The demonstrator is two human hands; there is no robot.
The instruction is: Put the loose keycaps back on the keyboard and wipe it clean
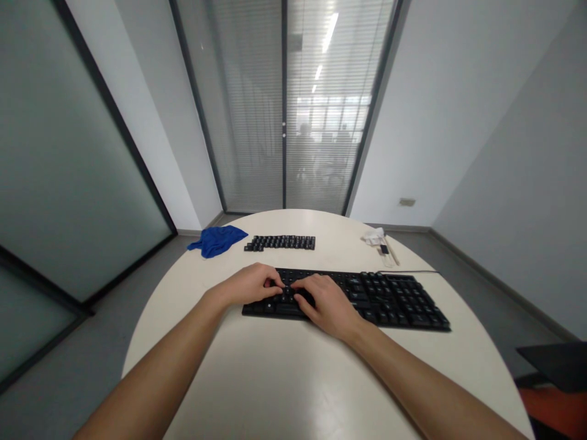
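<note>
A black keyboard lies across the table, and its left part shows bare spots without keycaps. My left hand rests over its left end, thumb and forefinger closed at a small black keycap. From the other side my right hand reaches in, with its curled thumb and forefinger at the same small key area. The exact contact of the fingertips is too small to see. Beyond the keyboard, several loose black keycaps stand lined up in rows.
A crumpled blue cloth lies at the back left of the round white table. At the back right are a white crumpled tissue and a thin stick-like tool. The keyboard cable runs right. A chair stands at the right.
</note>
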